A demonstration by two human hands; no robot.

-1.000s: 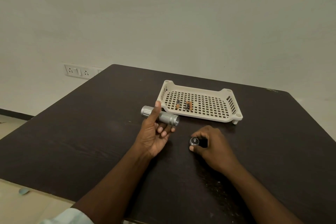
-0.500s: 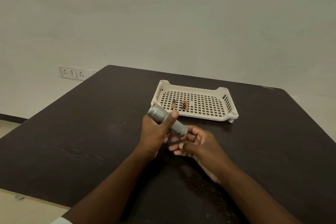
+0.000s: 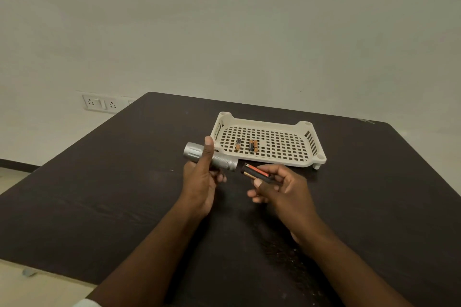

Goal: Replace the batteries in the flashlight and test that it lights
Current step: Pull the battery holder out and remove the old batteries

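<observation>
Flashlight body, a silver knurled metal tube (image 3: pixel 210 158), is gripped in the left hand (image 3: pixel 200 182) above a dark wooden bench (image 3: pixel 99 194), its open end facing the right hand (image 3: pixel 282 188), which pinches a black-and-orange battery pack (image 3: pixel 257 172) just beside that opening. Three small orange-and-black batteries (image 3: pixel 249 145) lie in a cream perforated plastic tray (image 3: pixel 309 142) behind the hands.

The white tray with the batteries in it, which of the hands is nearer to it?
Left. The left hand has its thumb beside the tray's near left corner; the right hand sits further in front.
</observation>
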